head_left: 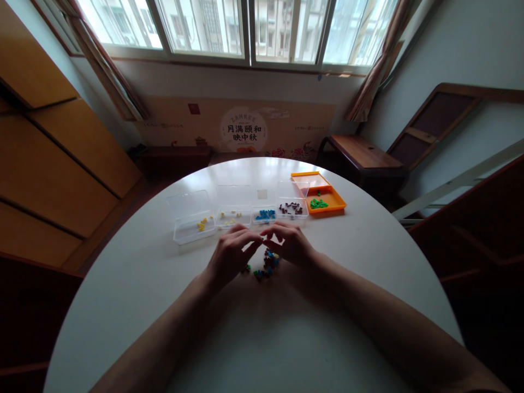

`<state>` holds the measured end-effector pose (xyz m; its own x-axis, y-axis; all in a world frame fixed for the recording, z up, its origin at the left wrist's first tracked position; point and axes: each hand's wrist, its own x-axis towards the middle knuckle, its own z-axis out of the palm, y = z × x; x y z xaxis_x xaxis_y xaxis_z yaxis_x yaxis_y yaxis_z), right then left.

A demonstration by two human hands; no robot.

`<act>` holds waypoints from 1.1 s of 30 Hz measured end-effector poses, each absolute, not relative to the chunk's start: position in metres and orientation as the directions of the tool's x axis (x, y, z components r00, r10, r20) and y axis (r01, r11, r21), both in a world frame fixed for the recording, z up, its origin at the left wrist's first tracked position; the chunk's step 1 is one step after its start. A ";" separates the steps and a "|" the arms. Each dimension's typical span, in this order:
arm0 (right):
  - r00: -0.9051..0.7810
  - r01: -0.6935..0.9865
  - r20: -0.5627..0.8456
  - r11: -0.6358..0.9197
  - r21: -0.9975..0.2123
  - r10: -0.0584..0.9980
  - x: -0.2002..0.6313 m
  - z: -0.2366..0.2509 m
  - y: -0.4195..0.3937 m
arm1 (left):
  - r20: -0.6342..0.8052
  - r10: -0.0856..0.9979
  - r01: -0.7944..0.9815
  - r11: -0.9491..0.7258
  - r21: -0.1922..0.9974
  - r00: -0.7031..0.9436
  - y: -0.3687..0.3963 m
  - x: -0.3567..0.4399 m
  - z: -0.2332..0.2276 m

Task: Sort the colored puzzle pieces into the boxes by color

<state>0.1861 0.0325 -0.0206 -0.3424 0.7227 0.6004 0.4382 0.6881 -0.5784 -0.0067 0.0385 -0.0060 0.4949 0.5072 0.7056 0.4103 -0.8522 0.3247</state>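
A small pile of mixed coloured pieces (266, 266) lies on the round white table (254, 338). My left hand (230, 252) and my right hand (291, 243) hover just above and behind the pile, fingertips almost meeting. Fingers of both hands are curled together as if pinching something tiny; whatever sits between them is too small to make out. Behind the hands stands a row of clear plastic boxes: one with yellow pieces (192, 221), another with pale yellow pieces (232, 215), one with blue pieces (264, 214), one with dark brown pieces (291, 208).
An orange tray (333, 203) holding green pieces sits at the right end of the row. A wooden bench (360, 153) stands beyond the table on the right, wooden cabinets (53, 164) on the left, and a window (245, 27) ahead.
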 end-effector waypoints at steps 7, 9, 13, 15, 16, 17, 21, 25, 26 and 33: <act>-0.397 0.472 0.614 0.726 -0.501 0.682 0.188 -0.026 0.034 | 0.706 0.549 0.437 -0.823 0.363 0.448 0.037 -0.005 -0.005; -0.406 0.470 0.609 0.727 -0.501 0.682 0.188 -0.028 0.035 | 0.703 0.556 0.453 -0.815 0.360 0.443 0.038 -0.006 -0.006; -0.385 0.481 0.615 0.718 -0.503 0.688 0.190 -0.030 0.036 | 0.698 0.563 0.479 -0.807 0.347 0.443 0.039 -0.008 -0.008; -0.350 0.499 0.613 0.695 -0.518 0.708 0.193 -0.029 0.038 | 0.690 0.567 0.489 -0.803 0.342 0.449 0.040 -0.009 -0.007; -0.324 0.515 0.607 0.674 -0.530 0.725 0.196 -0.028 0.039 | 0.686 0.570 0.492 -0.801 0.341 0.452 0.040 -0.009 -0.007; -0.290 0.535 0.602 0.647 -0.543 0.744 0.199 -0.027 0.041 | 0.684 0.573 0.495 -0.799 0.341 0.453 0.040 -0.010 -0.006; -0.019 0.636 0.626 0.493 -0.594 0.780 0.219 -0.020 0.053 | 0.685 0.586 0.508 -0.787 0.351 0.433 0.040 -0.012 -0.005; 0.335 0.682 0.648 0.299 -0.667 0.684 0.248 -0.019 0.069 | 0.688 0.595 0.528 -0.773 0.350 0.415 0.040 -0.016 -0.004; 0.401 0.676 0.639 0.258 -0.690 0.657 0.255 -0.020 0.073 | 0.685 0.600 0.534 -0.769 0.352 0.412 0.040 -0.017 -0.004; 0.571 0.593 0.494 0.087 -0.801 0.656 0.288 -0.034 0.087 | 0.658 0.664 0.550 -0.717 0.428 0.354 0.042 -0.024 -0.004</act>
<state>0.2880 0.0871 -0.0342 0.5705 0.6564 0.4937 0.5929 0.0867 -0.8006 -0.0240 0.0417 -0.0039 0.3544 0.6643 0.6581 0.5499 -0.7173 0.4279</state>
